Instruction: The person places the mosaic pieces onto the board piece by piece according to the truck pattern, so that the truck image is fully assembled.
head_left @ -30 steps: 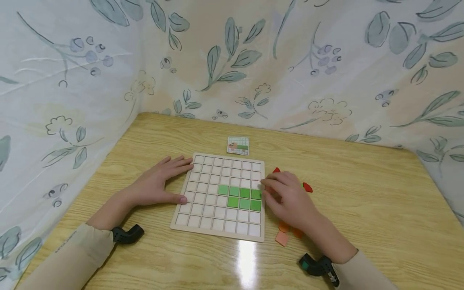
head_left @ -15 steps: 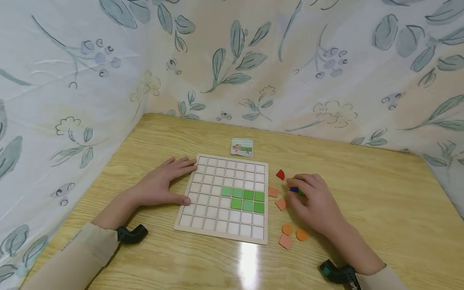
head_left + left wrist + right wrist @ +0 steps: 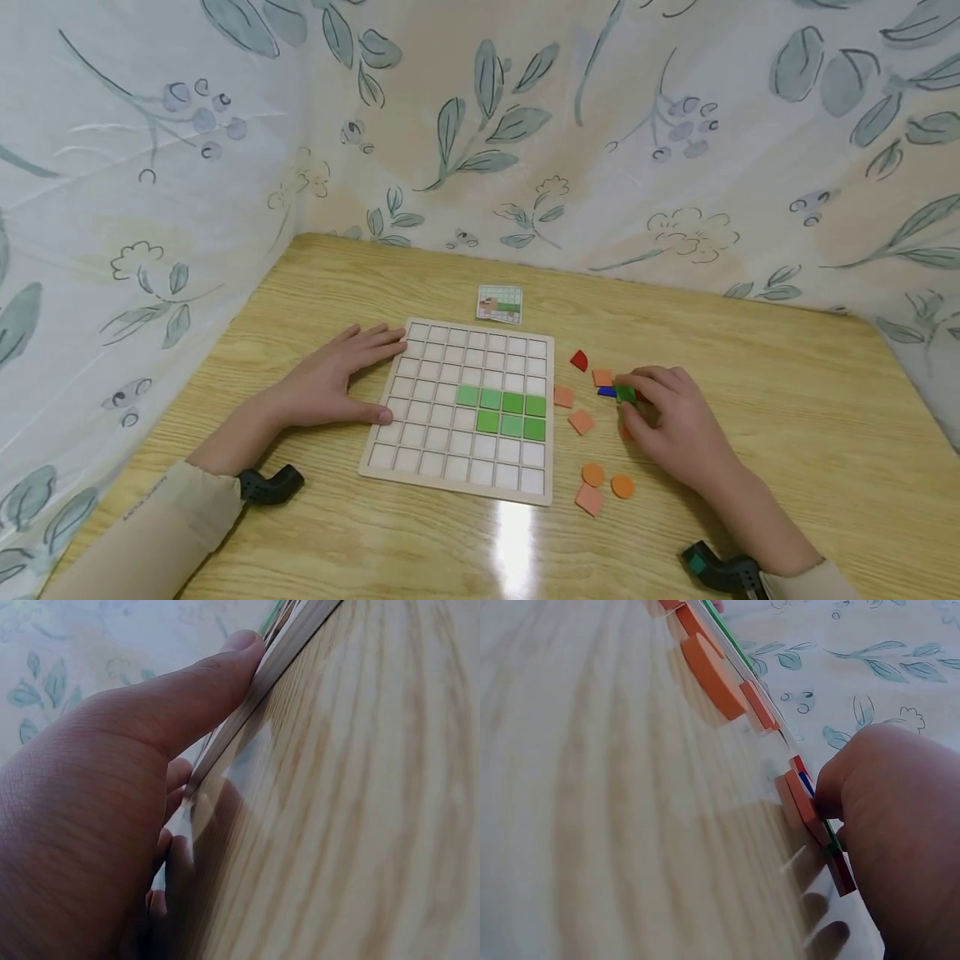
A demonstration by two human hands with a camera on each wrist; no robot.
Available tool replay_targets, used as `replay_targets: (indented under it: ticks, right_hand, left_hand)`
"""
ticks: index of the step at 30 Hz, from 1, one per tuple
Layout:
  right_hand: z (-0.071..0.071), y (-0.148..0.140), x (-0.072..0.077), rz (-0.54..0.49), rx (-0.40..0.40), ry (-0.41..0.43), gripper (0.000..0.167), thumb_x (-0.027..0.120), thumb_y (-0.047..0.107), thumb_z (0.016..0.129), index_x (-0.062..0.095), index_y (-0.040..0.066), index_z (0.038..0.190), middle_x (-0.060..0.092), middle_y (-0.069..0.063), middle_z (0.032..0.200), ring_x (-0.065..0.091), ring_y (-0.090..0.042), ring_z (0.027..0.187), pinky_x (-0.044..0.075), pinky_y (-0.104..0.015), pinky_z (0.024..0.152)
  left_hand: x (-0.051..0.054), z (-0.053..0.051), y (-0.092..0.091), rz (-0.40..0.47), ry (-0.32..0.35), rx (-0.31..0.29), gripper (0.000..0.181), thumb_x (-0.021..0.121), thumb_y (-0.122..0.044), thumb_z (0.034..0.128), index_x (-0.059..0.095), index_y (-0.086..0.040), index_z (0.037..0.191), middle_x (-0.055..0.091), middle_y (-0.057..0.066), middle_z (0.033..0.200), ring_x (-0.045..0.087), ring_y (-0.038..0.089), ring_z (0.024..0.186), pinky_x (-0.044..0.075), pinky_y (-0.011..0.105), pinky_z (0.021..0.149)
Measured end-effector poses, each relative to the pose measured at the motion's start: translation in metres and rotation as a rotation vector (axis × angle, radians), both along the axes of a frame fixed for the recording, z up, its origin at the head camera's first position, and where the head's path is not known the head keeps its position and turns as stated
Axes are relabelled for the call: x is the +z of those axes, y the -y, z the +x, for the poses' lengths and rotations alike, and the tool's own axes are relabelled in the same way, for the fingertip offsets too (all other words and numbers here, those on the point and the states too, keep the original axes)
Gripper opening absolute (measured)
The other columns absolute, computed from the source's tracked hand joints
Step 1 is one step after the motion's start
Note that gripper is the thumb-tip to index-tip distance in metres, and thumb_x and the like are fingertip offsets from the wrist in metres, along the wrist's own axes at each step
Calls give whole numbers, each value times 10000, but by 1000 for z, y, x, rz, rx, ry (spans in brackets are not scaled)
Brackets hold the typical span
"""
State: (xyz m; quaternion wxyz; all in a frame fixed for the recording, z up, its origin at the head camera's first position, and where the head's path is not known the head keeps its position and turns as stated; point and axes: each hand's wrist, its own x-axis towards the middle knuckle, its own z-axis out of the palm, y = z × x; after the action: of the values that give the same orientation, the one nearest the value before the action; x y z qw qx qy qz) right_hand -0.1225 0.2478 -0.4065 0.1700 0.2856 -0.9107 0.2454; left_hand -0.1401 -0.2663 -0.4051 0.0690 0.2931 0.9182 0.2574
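A square wooden grid board lies on the table with green square tiles filling part of two rows at its right side. My left hand rests at the board's left edge. Its thumb touches the rim and its fingers are stretched toward the upper left corner. To the right of the board, my right hand pinches a green tile between thumb and fingers. A blue piece lies just left of that tile. In the right wrist view, the hand hides most of the green tile.
Salmon square tiles, orange discs and a red quarter-circle lie loose right of the board. A small picture card sits behind the board. A leaf-patterned cloth bounds the table's back and left.
My right hand has moved from the board's right edge to the loose pieces and now pinches a green tile there. The left hand stays at the board.
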Motion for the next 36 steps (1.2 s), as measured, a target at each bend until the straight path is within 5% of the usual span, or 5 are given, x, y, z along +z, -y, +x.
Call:
replay_targets:
  ticks: [16, 36]
  right_hand:
    - [-1, 0, -1, -8, -25, 28, 235, 860, -5, 863, 830, 49, 1090, 737, -45, 1055, 520, -173, 903, 412, -255, 717]
    - [-5, 14, -2, -56, 24, -75, 238, 856, 20, 864, 833, 24, 1101, 734, -58, 1043, 502, -151, 873, 386, -245, 737]
  left_hand:
    - [-1, 2, 1, -2, -3, 3, 1065, 833, -704, 857, 419, -216, 1708, 293, -35, 1790, 196, 285, 1670, 56, 525, 1367]
    - [-4, -1, 0, 6, -22, -9, 1055, 830, -695, 867, 418, -210, 1708, 303, -18, 1788, 202, 285, 1669, 68, 536, 1366]
